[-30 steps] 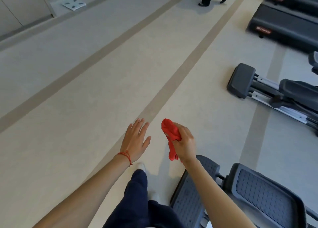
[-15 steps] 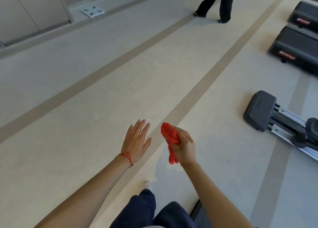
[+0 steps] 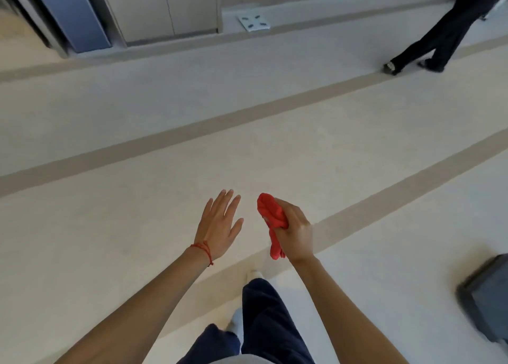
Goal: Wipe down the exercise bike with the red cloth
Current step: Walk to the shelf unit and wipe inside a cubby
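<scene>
My right hand (image 3: pixel 295 233) is closed around the bunched red cloth (image 3: pixel 270 216), which sticks out above and below my fist. My left hand (image 3: pixel 220 223) is held out flat beside it, fingers spread, palm down, holding nothing; a red string circles its wrist. Both hands hover over the pale floor. No exercise bike is in view; only a blurred dark grey machine end (image 3: pixel 486 300) shows at the lower right edge.
Another person's dark-trousered legs (image 3: pixel 439 39) walk across the far right. A white floor scale (image 3: pixel 254 22) lies by the wall cabinets (image 3: pixel 162 6). Tan stripes run diagonally across the floor. My own legs in navy trousers (image 3: pixel 264 328) are below.
The view has swung left: the treadmills and elliptical pedals have slid out of frame, and the wall and cabinets came in. Both hands keep the same pose, cloth still gripped.
</scene>
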Demonstrator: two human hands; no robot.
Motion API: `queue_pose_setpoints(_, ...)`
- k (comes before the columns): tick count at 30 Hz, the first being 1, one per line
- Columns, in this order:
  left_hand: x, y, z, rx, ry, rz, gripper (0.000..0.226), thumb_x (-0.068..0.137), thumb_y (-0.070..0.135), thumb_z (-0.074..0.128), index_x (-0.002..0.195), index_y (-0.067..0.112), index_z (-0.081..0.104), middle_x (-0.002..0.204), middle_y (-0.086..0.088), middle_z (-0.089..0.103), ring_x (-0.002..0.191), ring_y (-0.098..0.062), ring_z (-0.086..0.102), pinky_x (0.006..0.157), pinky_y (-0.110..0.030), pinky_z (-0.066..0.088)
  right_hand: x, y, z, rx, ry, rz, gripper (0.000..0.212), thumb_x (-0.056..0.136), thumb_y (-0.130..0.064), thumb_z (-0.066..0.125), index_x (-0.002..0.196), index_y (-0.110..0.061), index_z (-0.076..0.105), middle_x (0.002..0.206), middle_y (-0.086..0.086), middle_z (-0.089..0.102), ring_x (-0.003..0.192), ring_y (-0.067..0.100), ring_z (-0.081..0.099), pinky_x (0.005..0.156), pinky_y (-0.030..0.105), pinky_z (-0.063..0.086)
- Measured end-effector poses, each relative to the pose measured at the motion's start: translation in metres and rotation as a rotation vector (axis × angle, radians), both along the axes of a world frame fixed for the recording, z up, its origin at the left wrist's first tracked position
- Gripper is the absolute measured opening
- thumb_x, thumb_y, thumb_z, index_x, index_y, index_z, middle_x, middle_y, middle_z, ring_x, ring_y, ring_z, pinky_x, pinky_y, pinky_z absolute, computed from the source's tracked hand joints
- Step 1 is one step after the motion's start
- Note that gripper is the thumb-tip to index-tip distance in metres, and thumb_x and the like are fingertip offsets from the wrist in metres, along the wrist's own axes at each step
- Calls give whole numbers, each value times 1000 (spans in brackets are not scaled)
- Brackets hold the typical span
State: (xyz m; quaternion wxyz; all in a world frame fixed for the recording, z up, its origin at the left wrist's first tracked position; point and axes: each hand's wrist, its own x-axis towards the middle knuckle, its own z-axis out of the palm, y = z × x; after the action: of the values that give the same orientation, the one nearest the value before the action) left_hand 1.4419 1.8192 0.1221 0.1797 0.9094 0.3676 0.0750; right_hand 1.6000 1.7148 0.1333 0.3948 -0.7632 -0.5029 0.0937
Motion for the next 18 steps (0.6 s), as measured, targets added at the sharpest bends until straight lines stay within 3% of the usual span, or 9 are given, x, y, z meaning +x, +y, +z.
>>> queue_pose_setpoints(9,18,66,-2,-33,8,289,70,94,49,5,133,3,40,138,-20,40,129,-35,31,103,-49,20,48,118,-6,-1,5,308,53,70,11,59,118,-9,63,108,6,69,97,23,65,72,32,58)
queue_pose_setpoints(13,10,91,-7,-57,30,382,68,95,49,6,135,4,38,140,-19,39,130,-34,30,104,-48,18,52,167,-9,-44,14,382,54,69,1,49,120,-9,62,109,7,69,98,26,66,72,37,59)
queue_pose_setpoints(18,-4,141,-15,-61,48,452,67,96,48,7,134,4,39,138,-19,40,129,-34,32,103,-50,21,42,234,-20,-59,-28,530,47,82,-20,40,121,-5,61,113,11,68,102,29,66,71,44,60)
